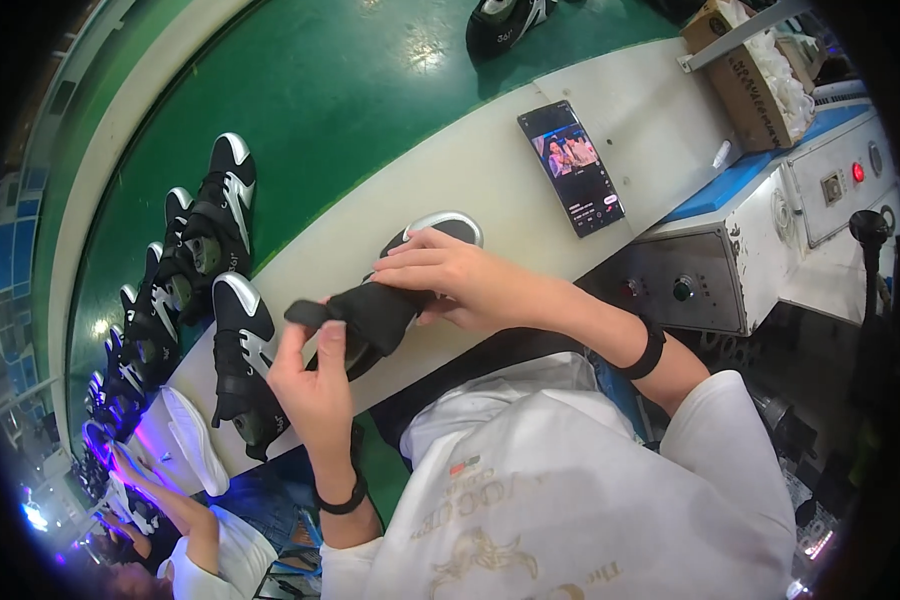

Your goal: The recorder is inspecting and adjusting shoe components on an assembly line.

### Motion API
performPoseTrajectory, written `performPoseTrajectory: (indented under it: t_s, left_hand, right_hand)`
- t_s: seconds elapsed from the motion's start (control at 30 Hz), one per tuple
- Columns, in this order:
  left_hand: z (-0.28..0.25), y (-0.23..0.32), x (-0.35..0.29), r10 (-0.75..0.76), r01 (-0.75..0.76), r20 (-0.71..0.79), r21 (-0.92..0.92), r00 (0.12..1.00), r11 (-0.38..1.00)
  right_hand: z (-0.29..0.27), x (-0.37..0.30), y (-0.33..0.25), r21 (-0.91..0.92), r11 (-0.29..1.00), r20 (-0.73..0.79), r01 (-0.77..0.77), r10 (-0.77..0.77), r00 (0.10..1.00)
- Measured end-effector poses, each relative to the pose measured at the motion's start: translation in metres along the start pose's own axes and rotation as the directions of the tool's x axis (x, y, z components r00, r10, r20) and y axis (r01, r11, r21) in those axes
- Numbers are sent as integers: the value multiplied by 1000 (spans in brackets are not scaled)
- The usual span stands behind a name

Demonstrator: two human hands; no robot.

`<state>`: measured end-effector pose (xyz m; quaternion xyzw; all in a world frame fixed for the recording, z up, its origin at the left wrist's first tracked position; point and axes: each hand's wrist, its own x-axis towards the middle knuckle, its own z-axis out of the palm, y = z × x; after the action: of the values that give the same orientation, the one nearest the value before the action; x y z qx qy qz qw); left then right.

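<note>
- Over the white bench (510, 180), a black shoe (378, 312) with a silver toe is being held in two hands; contact with the bench cannot be told.
- At the near end, a dark flap (308, 314) is being pinched between thumb and fingers of the left hand (315, 385).
- Across the upper, the shoe is being gripped by the right hand (455, 278), fingers laid over the top.
- Risk: the flap is being secured by a small pinch only; a slip could be caused by a hard tug.
- Risk: a second shoe (245, 360) is being crowded by the left hand; a sideways swing could topple it.
- Risk: attention is being invited by a lit phone (573, 168); a glance could loosen the grip.
- Hidden: the shoe's middle is being covered by the right hand; strap or tongue, the flap cannot be identified.
- Cut off: a far shoe (505, 25) is being cropped by the upper edge.
</note>
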<state>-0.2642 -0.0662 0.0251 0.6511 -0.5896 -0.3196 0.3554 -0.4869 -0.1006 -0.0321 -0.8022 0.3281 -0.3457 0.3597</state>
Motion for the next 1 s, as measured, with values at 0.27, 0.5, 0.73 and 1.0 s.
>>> performPoseTrajectory:
  t_s: [0.27,0.5,0.73,1.0]
  left_hand:
    - [15,26,-19,519,-514,-69,85,852,854]
    - [3,9,-42,609,-550,252,-268,752,791]
    - [-20,-49,30,-58,296,711,-215,701,931]
    - [2,-58,48,139,-180,539,25,831,983]
  right_hand:
    - [-6,-1,6,110,990,85,-86,77,993]
    - [-24,8,6,141,985,277,-96,54,959]
    - [-33,18,-9,208,959,347,-194,113,931]
    - [-43,23,-12,214,970,411,-118,20,912]
